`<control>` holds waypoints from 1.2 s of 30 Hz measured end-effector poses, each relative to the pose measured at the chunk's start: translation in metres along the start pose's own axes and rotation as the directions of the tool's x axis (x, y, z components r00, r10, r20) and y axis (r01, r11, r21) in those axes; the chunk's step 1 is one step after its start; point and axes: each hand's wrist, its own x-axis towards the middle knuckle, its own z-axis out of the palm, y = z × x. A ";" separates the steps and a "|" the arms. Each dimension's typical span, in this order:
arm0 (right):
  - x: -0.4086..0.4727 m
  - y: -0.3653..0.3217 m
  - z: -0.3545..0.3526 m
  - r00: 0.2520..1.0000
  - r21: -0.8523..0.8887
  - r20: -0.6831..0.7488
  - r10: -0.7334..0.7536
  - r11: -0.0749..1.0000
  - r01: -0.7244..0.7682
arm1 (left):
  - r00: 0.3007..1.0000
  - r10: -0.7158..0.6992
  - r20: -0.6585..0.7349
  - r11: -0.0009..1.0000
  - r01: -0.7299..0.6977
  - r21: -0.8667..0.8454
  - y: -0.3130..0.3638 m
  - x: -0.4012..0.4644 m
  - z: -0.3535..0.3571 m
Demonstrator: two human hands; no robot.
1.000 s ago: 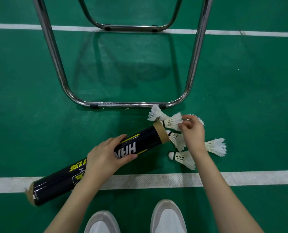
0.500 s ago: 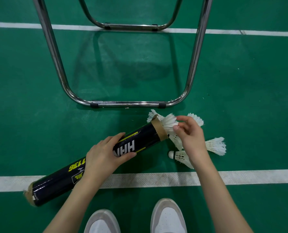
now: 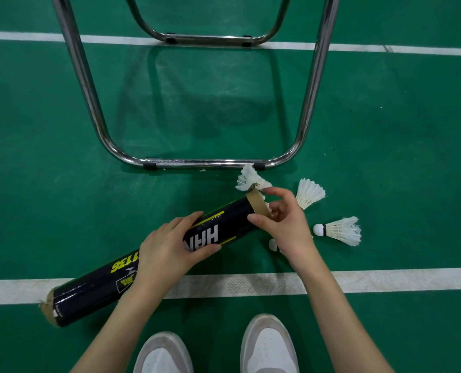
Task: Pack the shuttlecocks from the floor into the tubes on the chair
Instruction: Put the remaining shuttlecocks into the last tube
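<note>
So I've got the tube (image 3: 154,261) lying slanted across the green floor (image 3: 385,146) in front of me, its far open end pointing up and to the right, its near end down by the white line (image 3: 385,282) on my left. My left hand (image 3: 170,249) is wrapped over the middle of it, fingers curled across the top and thumb along the lower side, right on the white lettering, so it's got a solid hold.

My right hand (image 3: 280,224) is at the brown cardboard mouth of the tube. Fingers are bent, thumb reaching across the black part just under the rim, index finger arched over the opening. A few white feathers poke out between the rim and my fingers, so there's a shuttlecock (image 3: 265,205) going in there, mostly hidden, and I can't really tell whether I'm pinching it or just pushing it.

Loose ones: a feathered shuttlecock (image 3: 249,179) sits right behind the tube's mouth, near the chair leg bar (image 3: 205,163). Another shuttlecock (image 3: 310,192) is just right of my fingers. A third (image 3: 339,230) lies on its side further right, cork pointing at my wrist. One more cork (image 3: 273,244) peeks out from under my right wrist.

My shoes (image 3: 268,345) are at the bottom.
</note>
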 end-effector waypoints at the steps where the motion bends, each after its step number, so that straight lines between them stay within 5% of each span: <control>1: 0.000 0.000 0.000 1.000 0.012 0.003 0.004 1.000 -0.004 | 1.000 0.002 0.001 1.000 -0.002 0.001 0.000 0.000 0.000; 7: -0.006 -0.004 0.000 0.995 0.132 0.102 0.021 0.991 -0.035 | 1.000 0.006 0.000 1.000 -0.006 -0.012 0.002 -0.001 0.000; 17: -0.011 -0.003 -0.011 0.982 0.060 0.187 0.014 0.998 -0.026 | 1.000 0.025 0.001 1.000 -0.025 -0.003 0.004 -0.004 0.004; 22: -0.014 0.007 -0.022 1.000 0.022 0.020 0.004 1.000 -0.005 | 1.000 0.021 -0.004 1.000 -0.021 -0.004 0.005 -0.004 0.005; 27: -0.013 0.028 -0.045 0.954 -0.242 -0.285 -0.090 0.970 0.019 | 1.000 0.018 -0.010 1.000 -0.018 -0.005 0.005 -0.006 0.006; 31: -0.007 0.045 -0.051 0.935 -0.416 -0.338 -0.102 0.908 -0.051 | 0.999 0.035 -0.002 0.999 -0.035 0.010 0.003 -0.008 0.008; 36: -0.002 0.052 -0.046 0.940 -0.376 -0.342 -0.010 0.918 -0.127 | 0.999 0.049 0.018 0.999 -0.050 0.019 0.000 -0.012 0.011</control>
